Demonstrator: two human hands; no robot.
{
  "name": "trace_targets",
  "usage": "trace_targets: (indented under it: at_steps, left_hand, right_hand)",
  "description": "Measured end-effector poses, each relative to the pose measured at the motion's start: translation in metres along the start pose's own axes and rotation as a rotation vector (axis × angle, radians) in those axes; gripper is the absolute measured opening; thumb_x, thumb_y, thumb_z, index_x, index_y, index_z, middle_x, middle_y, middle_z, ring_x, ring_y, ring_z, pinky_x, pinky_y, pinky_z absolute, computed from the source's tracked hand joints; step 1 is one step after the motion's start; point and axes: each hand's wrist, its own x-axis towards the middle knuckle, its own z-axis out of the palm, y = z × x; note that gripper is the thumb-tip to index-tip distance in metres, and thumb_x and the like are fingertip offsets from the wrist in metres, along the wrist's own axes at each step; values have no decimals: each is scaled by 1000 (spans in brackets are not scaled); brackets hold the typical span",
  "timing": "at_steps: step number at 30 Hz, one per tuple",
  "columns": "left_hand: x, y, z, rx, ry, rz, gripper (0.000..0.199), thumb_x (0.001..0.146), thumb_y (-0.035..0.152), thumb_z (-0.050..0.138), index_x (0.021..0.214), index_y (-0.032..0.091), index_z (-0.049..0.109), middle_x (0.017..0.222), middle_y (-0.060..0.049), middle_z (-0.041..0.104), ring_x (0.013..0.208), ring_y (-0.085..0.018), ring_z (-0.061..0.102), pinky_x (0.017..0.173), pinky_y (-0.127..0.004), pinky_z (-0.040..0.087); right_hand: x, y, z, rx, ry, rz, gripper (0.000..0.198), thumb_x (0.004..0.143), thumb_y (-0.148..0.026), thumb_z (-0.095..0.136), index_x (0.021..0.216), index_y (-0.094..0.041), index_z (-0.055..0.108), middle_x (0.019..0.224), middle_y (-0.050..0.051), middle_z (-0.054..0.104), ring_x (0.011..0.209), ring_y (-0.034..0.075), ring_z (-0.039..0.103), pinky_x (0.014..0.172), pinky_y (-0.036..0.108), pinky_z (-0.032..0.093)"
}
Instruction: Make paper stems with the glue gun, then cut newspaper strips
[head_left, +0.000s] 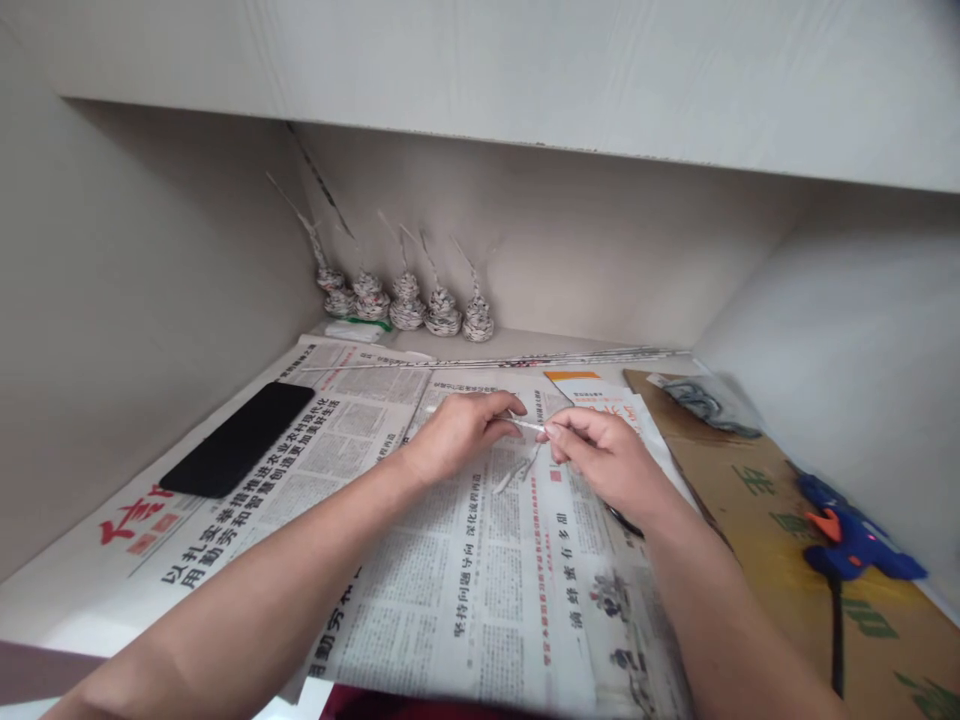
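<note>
Between my two hands runs a thin whitish rolled-paper strip (pixel 531 426). The fingers of my left hand (pixel 461 430) are pinched on its left end. My right hand (pixel 600 455) grips the other end between thumb and fingers. A short pale twisted piece (pixel 516 472) hangs or lies just below, and I cannot tell if it joins the strip. Under both hands lies a spread newspaper (pixel 420 600). Part of a dark object (pixel 626 522) shows beside my right wrist.
Several woven paper gourds (pixel 406 303) stand along the back wall, with long paper rods (pixel 510 361) in front. A black phone (pixel 238 440) lies left. On cardboard (pixel 780 600) at right rest a blue glue gun (pixel 855 540) and a crumpled bundle (pixel 705 402). A panel (pixel 487 80) overhangs.
</note>
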Motion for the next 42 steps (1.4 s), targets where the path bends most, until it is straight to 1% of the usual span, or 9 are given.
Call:
trace_targets:
  at_steps: [4,7,11,14,19,26,30,37,42]
  left_hand:
    - [0,0,-1,-16,16,-21,9,85,23,65,93,20,67,82,1,72,72,-14,66,69,-23,47]
    - [0,0,-1,-13,10,-3,6,85,20,65,90,19,67,82,1,71,74,-14,65,70,-23,46]
    - [0,0,0,-6,21,38,5,86,19,64,89,19,67,85,-1,71,79,-15,65,73,-24,46]
    - [0,1,2,8,32,50,5,86,18,64,88,18,68,85,-2,71,79,-15,65,74,-24,46]
    - [0,2,2,-7,32,50,5,85,16,64,87,18,68,84,-2,71,78,-15,65,72,-25,47]
    - [1,2,2,7,24,70,9,83,12,64,88,18,69,87,-3,72,80,-16,66,74,-25,48]
    - [1,3,2,-40,-17,81,6,85,18,65,86,18,71,83,-2,73,77,-15,67,73,-24,49]
    - [1,-3,-3,47,-22,110,20,85,33,68,98,20,73,96,-6,74,90,-20,67,82,-29,48]
    - [4,-5,-5,31,-75,122,19,87,32,64,96,19,75,86,-6,72,82,-17,66,76,-27,48]
  right_hand:
    - [0,3,0,-94,75,-22,18,87,-36,56,83,-24,69,66,-1,63,59,16,59,54,27,42]
    - [-1,5,2,-265,128,-79,17,87,-36,56,88,-26,71,65,-2,66,49,14,52,49,27,36]
    - [-3,2,6,-357,145,-146,18,89,-37,55,88,-27,69,63,-4,65,51,13,53,54,27,38]
    - [-4,1,10,-332,114,-112,19,91,-36,52,83,-25,65,61,-4,62,51,13,55,54,27,38]
    - [-2,5,12,-135,21,-12,19,90,-35,51,76,-24,60,64,-3,64,57,14,59,54,25,40]
    - [-2,6,12,-156,39,-9,21,90,-36,51,76,-24,60,59,-3,61,53,14,55,52,25,40]
    - [-1,8,14,-93,-2,-27,20,90,-37,51,84,-25,66,62,-3,62,53,14,56,50,25,39]
    - [0,7,6,-239,54,-105,19,89,-37,53,85,-27,69,66,-3,65,56,15,55,51,27,37]
    - [-2,3,7,-313,99,-134,19,90,-36,52,85,-27,68,62,-4,62,48,12,49,53,27,37]
